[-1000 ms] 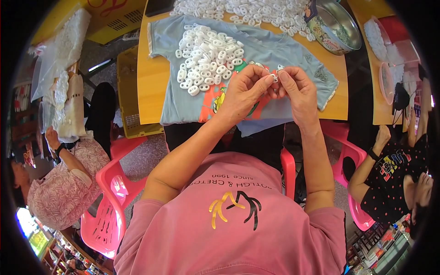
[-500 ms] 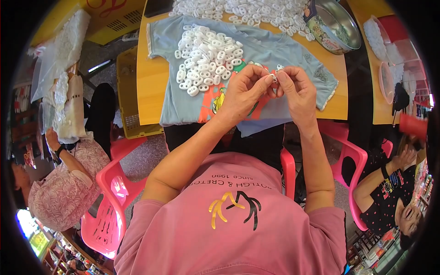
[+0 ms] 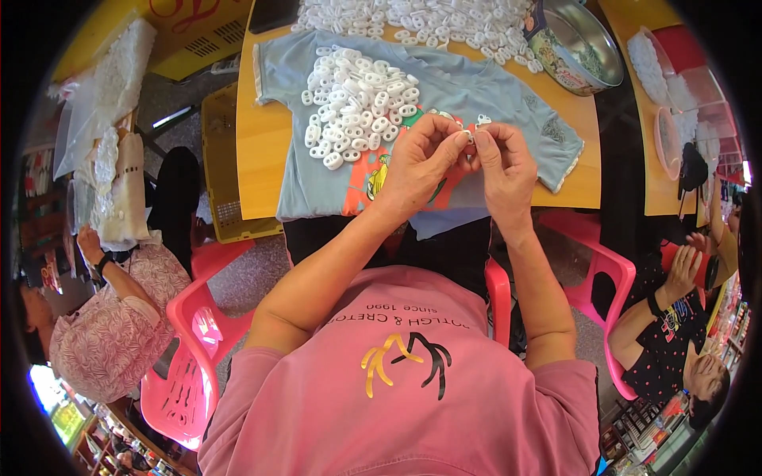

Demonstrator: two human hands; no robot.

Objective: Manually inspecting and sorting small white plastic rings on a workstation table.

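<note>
My left hand (image 3: 425, 163) and my right hand (image 3: 508, 170) meet above a grey-blue T-shirt (image 3: 298, 186) spread on the table. Both are closed in a fingertip pinch at a small white plastic piece (image 3: 468, 136), mostly covered by the fingers; which fingers bear it, I cannot fully make out. Just beyond the fingertips shows another white piece (image 3: 482, 120). Left of my hands, a heap of white oval two-holed plastic pieces (image 3: 357, 103) lies on the shirt. Small grey metal-looking bits (image 3: 553, 129) lie on the shirt's right side, too fine to name.
A larger heap of white pieces (image 3: 421, 20) covers the back of the yellow table (image 3: 258, 170). An open round tin (image 3: 583, 59) with small grey bits stands back right. Pink chairs (image 3: 190, 349) flank me, with people seated left and right. A yellow crate (image 3: 226, 159) is at left.
My right hand has shifted slightly left, closer against my left fingers. The pinch continues. At the right, the other person's hand has moved and a red object is now beside it.
</note>
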